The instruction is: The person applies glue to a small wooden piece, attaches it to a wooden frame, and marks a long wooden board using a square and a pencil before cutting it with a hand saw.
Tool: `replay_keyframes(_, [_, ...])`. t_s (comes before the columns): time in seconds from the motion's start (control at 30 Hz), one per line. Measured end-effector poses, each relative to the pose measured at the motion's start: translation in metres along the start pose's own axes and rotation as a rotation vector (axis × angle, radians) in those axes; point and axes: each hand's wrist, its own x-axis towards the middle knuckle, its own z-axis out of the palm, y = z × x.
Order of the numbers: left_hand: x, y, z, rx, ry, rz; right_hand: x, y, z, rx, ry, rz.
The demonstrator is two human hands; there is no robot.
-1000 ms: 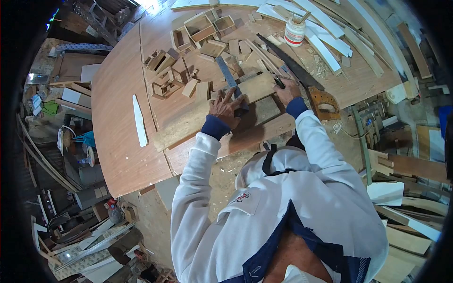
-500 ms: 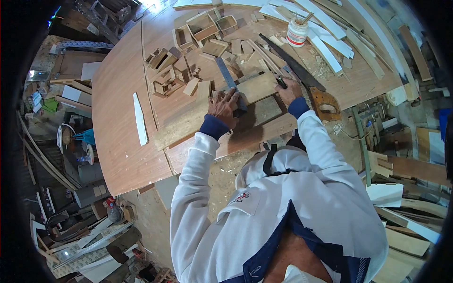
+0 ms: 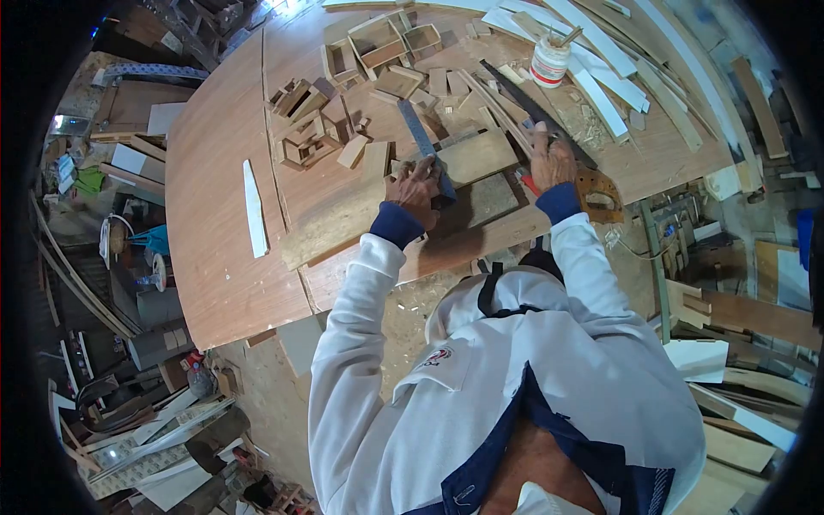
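Observation:
My left hand (image 3: pixel 414 190) is closed over a metal try square (image 3: pixel 418 130), pressing it against a long wooden board (image 3: pixel 330 221). The square's blade points away from me across the board, and its thicker dark stock shows beside my fingers. Over by a handsaw (image 3: pixel 598 196), my right hand (image 3: pixel 552 163) has its fingers stretched forward above thin wood strips (image 3: pixel 505 118). Beside its palm is a small red object (image 3: pixel 529 182), partly hidden, whose kind I cannot make out. Another wood piece (image 3: pixel 482 209) lies under the board's near side.
Small wooden boxes (image 3: pixel 378 45) and offcuts (image 3: pixel 353 152) lie beyond the board. A white glue tub (image 3: pixel 550 62) with sticks in it stands at the back right near white strips (image 3: pixel 601 101). A pale tapered strip (image 3: pixel 253 209) lies at left on the worktable (image 3: pixel 219 283).
My right hand has moved off the board's end, right toward the handsaw. The dark slim tool it held is no longer visible, and a red object now shows. My left hand stays on the try square.

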Motion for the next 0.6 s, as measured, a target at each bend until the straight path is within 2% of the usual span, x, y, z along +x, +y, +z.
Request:
replay_keyframes(0.07, [0.001,0.002,-0.002,-0.007,-0.007,0.006,-0.001,-0.034,-0.029,0.066,-0.178,0.105])
replay_keyframes(0.1, [0.001,0.002,-0.002,-0.008,-0.004,0.004,0.002,-0.025,-0.016,0.065,-0.178,0.1])
replay_keyframes(0.17, [0.001,0.002,0.0,-0.018,0.011,-0.01,0.008,0.0,0.019,0.143,-0.258,-0.122])
replay_keyframes(0.2, [0.001,0.001,0.0,-0.019,0.013,-0.013,0.003,-0.01,0.02,0.143,-0.259,-0.125])
replay_keyframes(0.27, [0.001,0.001,0.0,-0.024,-0.002,-0.007,-0.015,-0.046,0.02,0.556,-0.424,0.1])
replay_keyframes(0.3, [0.001,0.0,0.0,-0.025,-0.001,-0.011,-0.019,-0.05,0.027,0.556,-0.427,0.098])
replay_keyframes(0.37, [0.002,0.0,0.0,-0.032,0.008,-0.006,-0.027,-0.05,0.042,0.57,-0.334,-0.218])
replay_keyframes(0.6, [0.0,0.002,-0.003,-0.074,0.022,-0.016,-0.038,-0.053,0.055,0.546,-0.385,-0.309])
